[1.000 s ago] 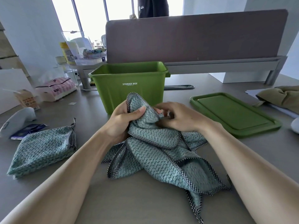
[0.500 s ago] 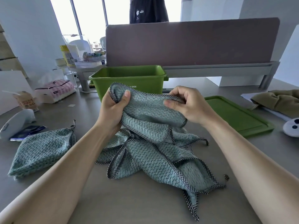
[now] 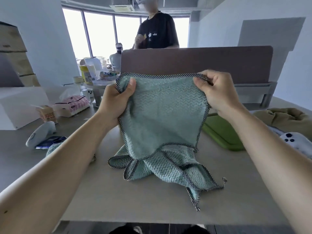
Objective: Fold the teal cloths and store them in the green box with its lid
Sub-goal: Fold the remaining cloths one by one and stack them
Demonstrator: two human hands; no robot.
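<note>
Presently, the teal cloth (image 3: 162,115) is held up: the left hand (image 3: 116,100) grips its upper left corner, the right hand (image 3: 217,92) pinches its upper right corner, and the hem is stretched between them. Its lower part lies crumpled on the table (image 3: 135,200) below both hands. The green lid (image 3: 221,132) lies flat beneath the right wrist.

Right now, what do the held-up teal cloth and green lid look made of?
The teal cloth: soft woven textile, possibly microfiber, matte, with wavy ribbed weave and checkered edging. The green lid: apparently moulded plastic, smooth, slight sheen, rounded rim.
</note>
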